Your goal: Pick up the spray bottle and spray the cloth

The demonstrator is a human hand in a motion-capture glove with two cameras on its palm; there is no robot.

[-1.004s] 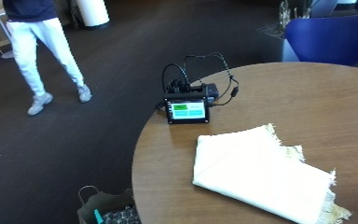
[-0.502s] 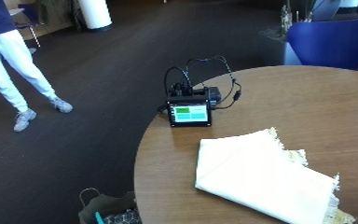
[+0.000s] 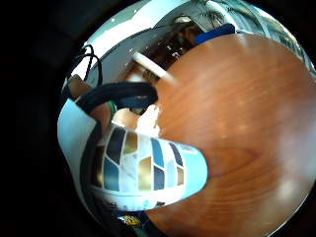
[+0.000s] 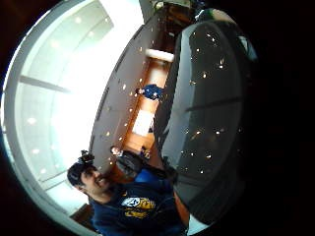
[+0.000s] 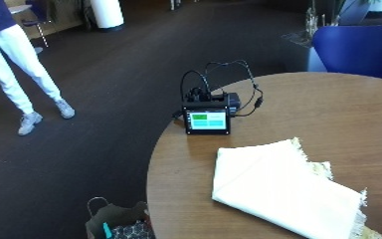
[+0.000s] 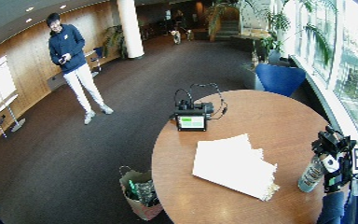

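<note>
The folded cream cloth [image 6: 231, 165] lies flat on the round wooden table [image 6: 272, 119], near its middle, with a small screen unit [image 6: 190, 122] and its cables beyond it toward the far-left edge. The cloth's long axis runs diagonally, from the corner nearest the screen unit to the fringed corner nearest the person's side.

At the table's right edge, the gloved right hand [image 6: 333, 161] is at the spray bottle [image 6: 311, 172], which stands upright with its base on or just above the table and its long axis vertical. The grip appears curled round the bottle's upper part; the little finger side palm view shows the patterned bottle body [image 3: 148, 170] close against the palm.

The cloth lies to the left of the bottle, apart from it. Which way the nozzle points cannot be told, so aim toward the cloth should be checked before spraying.
</note>
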